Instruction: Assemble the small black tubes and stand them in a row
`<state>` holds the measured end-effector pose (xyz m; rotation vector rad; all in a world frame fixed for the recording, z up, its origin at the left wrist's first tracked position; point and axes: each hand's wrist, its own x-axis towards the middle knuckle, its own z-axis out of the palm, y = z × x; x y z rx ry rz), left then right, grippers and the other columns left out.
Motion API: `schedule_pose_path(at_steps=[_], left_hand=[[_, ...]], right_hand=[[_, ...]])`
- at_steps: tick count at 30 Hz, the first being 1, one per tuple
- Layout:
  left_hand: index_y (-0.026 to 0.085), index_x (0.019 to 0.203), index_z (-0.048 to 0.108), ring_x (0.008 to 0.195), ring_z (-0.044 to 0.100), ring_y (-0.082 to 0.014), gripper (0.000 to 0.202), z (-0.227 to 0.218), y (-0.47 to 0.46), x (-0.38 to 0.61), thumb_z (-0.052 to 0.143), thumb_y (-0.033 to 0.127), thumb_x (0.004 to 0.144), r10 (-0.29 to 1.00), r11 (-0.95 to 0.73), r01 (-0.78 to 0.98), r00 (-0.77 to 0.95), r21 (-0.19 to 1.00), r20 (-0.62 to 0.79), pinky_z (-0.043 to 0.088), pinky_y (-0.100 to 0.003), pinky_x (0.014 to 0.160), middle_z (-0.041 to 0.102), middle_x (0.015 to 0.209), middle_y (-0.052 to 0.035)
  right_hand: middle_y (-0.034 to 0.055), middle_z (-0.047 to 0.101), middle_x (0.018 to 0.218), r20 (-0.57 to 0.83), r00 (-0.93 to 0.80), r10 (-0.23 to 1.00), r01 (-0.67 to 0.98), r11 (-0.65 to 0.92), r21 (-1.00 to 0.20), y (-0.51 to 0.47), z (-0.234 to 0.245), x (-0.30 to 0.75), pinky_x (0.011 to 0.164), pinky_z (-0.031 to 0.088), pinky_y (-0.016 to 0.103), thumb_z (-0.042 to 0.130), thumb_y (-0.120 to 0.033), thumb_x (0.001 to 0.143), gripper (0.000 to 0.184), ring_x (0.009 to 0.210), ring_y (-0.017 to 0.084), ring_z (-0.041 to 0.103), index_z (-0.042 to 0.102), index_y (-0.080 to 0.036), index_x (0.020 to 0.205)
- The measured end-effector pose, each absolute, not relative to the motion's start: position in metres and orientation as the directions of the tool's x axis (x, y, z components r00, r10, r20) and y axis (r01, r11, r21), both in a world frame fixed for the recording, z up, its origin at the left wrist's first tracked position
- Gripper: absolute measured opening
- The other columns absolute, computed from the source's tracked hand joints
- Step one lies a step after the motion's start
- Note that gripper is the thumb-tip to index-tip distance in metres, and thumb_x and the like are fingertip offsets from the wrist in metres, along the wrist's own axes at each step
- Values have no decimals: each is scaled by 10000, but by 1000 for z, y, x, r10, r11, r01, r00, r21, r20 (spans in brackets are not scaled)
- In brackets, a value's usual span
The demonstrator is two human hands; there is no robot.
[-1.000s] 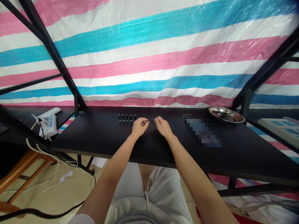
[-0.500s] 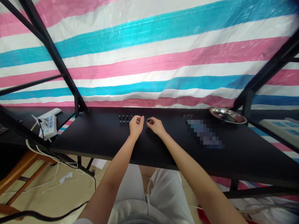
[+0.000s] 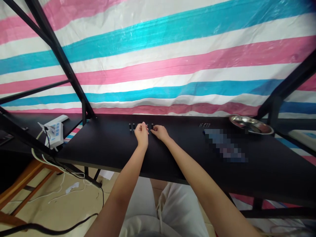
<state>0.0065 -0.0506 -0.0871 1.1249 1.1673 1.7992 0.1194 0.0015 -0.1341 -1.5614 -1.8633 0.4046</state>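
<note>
Pegs (image 3: pixel 131 126), small, black and upright, stand in a short row near the far edge of the black table (image 3: pixel 187 158), a little left of the frame's centre. The left hand (image 3: pixel 142 134) lies over the middle of the row with its fingers curled down and hides some pegs; whether it grips one cannot be told. The right hand (image 3: pixel 160 132) sits just beside it, its fingertips drawn together at the rightmost peg (image 3: pixel 152 126), though the view is too small to tell if they clasp it or only touch it. Further right along the same edge is a cluster of tiny dark pieces (image 3: pixel 204 125), and in the right of the frame a metal dish (image 3: pixel 250 123). At the left a white power strip (image 3: pixel 55 131) rests on a lower shelf. A pink, blue and white striped tarp (image 3: pixel 158 65) fills the upper frame.
</note>
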Motion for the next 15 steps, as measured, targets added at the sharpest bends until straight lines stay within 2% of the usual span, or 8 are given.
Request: schedule_pose_path(at_steps=[4,8,11,13,15], left_hand=[[167,624,476,391,388,-50,355,-92,-50,8,449,459,826,892,-347,-43,-324,937,315,324,-202,422,461,522,42],[167,623,487,466,436,-71,328,-93,-55,11,430,405,842,872,-395,184,-233,900,431,377,-207,500,475,537,31],[165,665,531,570,493,-100,259,-95,-62,15,438,334,838,824,-513,426,3,745,567,433,-235,613,526,604,5],[162,791,575,696,543,-132,170,-99,-66,19,455,279,820,776,-604,518,209,606,595,459,-270,719,589,729,-26],[147,983,568,882,564,-174,228,-107,-67,23,442,243,818,741,-657,571,368,492,561,452,-318,840,621,936,-78]], right_hand=[[18,591,694,285,-95,954,790,246,-561,-3,-131,122,591,327,253,567,-333,744,161,660,148,515,628,-190,789],[70,617,894,313,-105,944,863,243,-443,-20,-125,130,710,369,307,544,-392,778,267,865,210,523,637,-193,929],[106,594,1061,335,-133,933,901,255,-352,-39,-125,144,800,378,378,446,-407,837,335,984,250,497,613,-194,1035],[120,556,1173,316,-161,935,909,265,-322,-51,-127,156,864,372,410,384,-372,866,374,1074,263,471,572,-184,1128],[114,492,1289,278,-180,944,908,268,-322,-60,-130,167,953,336,427,346,-331,879,413,1180,255,420,510,-174,1224]])
